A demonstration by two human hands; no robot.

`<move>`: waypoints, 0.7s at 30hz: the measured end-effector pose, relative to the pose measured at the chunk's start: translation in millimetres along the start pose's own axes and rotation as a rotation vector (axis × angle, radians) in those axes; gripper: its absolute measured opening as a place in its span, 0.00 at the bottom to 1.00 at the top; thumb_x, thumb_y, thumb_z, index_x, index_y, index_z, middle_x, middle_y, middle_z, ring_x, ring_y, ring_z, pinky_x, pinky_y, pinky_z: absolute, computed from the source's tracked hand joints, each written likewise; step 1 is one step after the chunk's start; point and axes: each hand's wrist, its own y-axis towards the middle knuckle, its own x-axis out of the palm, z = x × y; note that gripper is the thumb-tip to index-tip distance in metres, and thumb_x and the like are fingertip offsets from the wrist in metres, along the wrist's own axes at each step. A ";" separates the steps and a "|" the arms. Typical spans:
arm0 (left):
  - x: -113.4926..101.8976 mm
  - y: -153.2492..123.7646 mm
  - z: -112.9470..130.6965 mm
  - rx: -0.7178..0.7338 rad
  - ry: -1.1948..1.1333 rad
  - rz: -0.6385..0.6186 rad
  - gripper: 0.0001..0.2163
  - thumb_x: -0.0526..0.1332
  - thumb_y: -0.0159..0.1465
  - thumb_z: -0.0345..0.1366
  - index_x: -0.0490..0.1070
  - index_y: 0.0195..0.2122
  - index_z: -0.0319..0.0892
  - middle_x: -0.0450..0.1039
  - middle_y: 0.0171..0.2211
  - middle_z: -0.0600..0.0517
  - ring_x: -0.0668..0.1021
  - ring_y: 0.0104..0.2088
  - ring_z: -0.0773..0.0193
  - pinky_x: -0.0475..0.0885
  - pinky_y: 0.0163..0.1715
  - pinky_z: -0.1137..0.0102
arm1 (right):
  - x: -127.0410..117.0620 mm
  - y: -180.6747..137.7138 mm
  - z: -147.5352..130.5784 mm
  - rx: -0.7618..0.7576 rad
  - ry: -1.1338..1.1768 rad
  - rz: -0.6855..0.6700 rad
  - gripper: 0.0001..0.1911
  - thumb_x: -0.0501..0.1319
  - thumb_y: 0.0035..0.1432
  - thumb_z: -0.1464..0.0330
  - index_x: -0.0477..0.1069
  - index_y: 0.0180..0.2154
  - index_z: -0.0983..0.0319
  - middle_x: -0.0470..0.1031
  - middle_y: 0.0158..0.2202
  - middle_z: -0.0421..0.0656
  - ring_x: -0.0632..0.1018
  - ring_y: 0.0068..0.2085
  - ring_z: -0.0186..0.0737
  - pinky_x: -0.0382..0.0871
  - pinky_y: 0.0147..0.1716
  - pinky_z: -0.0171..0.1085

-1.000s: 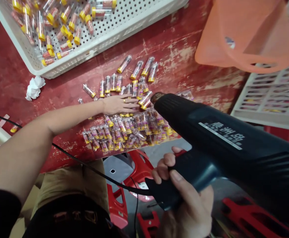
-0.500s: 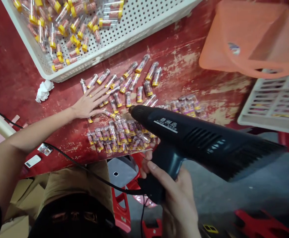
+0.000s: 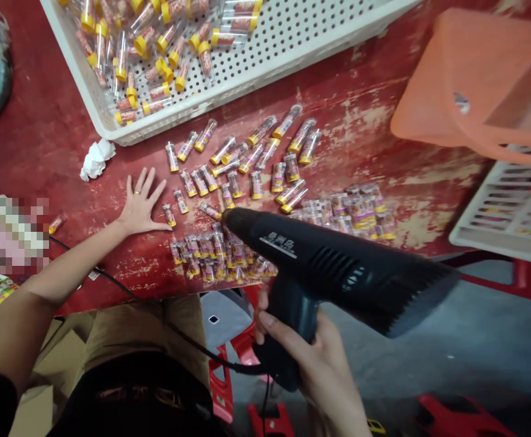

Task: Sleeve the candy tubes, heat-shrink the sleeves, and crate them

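My right hand [image 3: 311, 349] is wrapped round the handle of a black heat gun [image 3: 338, 267]. Its nozzle points left, over small clear tubes with yellow ends [image 3: 256, 185] lying loose on the red table [image 3: 128, 258]. My left hand [image 3: 141, 206] is spread flat with a ring on one finger, and holds nothing. Just right of its thumb lies a single tube [image 3: 169, 215]. Below the nozzle, many tubes are packed in a tight cluster [image 3: 206, 255]. Another cluster [image 3: 360, 212] sits behind the heat gun, which hides part of it.
A white perforated basket [image 3: 301, 45] holds yellow-capped tubes at the back. An orange basket [image 3: 420, 91] overlaps a white crate [image 3: 483, 240] at the right. Crumpled white tissue [image 3: 96, 159] lies near the left hand. The heat gun's black cord [image 3: 192, 341] crosses my lap.
My left hand has moved left, off the loose tubes, and its fingers are spread wider. The heat gun has shifted slightly left and down. The view has moved a little.
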 end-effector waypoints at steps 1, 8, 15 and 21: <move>2.6 -0.9 -0.3 -0.011 -0.002 0.003 0.56 0.59 0.49 0.76 0.53 0.74 0.50 0.43 0.76 0.39 0.45 0.74 0.30 0.29 0.68 0.33 | 4.6 -0.5 0.5 0.025 0.003 -0.023 0.20 0.74 0.51 0.58 0.72 0.40 0.60 0.73 0.23 0.39 0.73 0.23 0.36 0.68 0.22 0.34; 29.8 27.5 21.6 0.068 -0.114 0.027 0.48 0.53 0.63 0.68 0.39 0.76 0.48 0.36 0.76 0.37 0.46 0.75 0.40 0.44 0.71 0.42 | 28.5 17.7 -1.9 -0.126 0.114 0.113 0.20 0.74 0.50 0.60 0.70 0.40 0.60 0.73 0.27 0.37 0.72 0.24 0.33 0.68 0.24 0.34; 26.2 -6.7 5.0 -0.160 -0.224 0.145 0.33 0.36 0.73 0.56 0.38 0.76 0.48 0.44 0.76 0.40 0.49 0.75 0.51 0.43 0.72 0.47 | 30.6 16.0 4.0 -0.030 0.130 -0.023 0.21 0.75 0.48 0.60 0.71 0.39 0.60 0.72 0.26 0.37 0.72 0.23 0.34 0.67 0.22 0.35; 20.7 -23.8 7.9 -0.142 -0.227 0.062 0.35 0.36 0.73 0.57 0.40 0.76 0.46 0.46 0.75 0.39 0.50 0.75 0.51 0.41 0.72 0.47 | 55.3 11.6 30.3 -0.042 -0.057 0.050 0.21 0.74 0.49 0.55 0.71 0.36 0.61 0.72 0.21 0.38 0.72 0.22 0.35 0.68 0.23 0.34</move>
